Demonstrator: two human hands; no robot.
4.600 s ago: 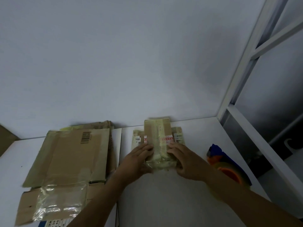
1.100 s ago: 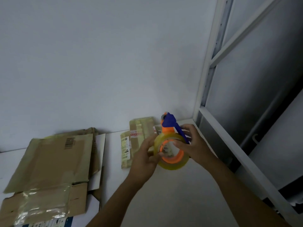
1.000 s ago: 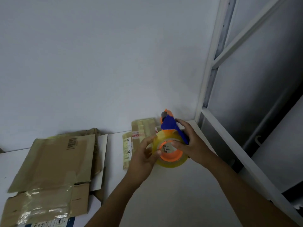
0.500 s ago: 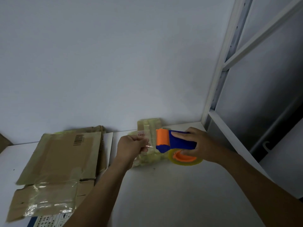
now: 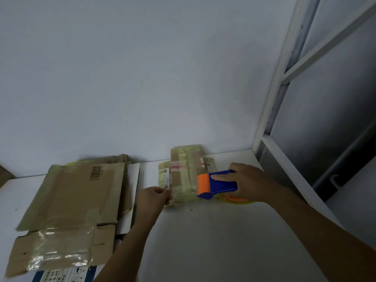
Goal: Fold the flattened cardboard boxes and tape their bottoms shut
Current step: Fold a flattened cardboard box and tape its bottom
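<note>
- So, the small cardboard box [image 5: 184,176] lies at the back of the desk [image 5: 213,241], just short of the wall. It is already folded into shape, with its closed flaps facing up and glossy with old tape.
- I see no fresh strip across those flaps, so I judge the taping of this box is about to begin, not done.
- The tape dispenser [image 5: 218,184], blue with an orange front, hangs over the box's right edge, its roll low beside the desk.
- The right hand [image 5: 252,184] has its grip wrapped round the dispenser's body, forefinger laid along the top.
- The left hand [image 5: 153,198] sits at the box's near left corner with its grip pressed to a pinch. It seems to hold the tape end [image 5: 170,196], though the strip is too clear and the light too dim to be sure.
- The pile of flattened boxes [image 5: 77,198] lies well apart on the left of the desk, none folded or taped. That is the bulk of the work left.
- A white frame [image 5: 273,94] stands past the desk's right end.
</note>
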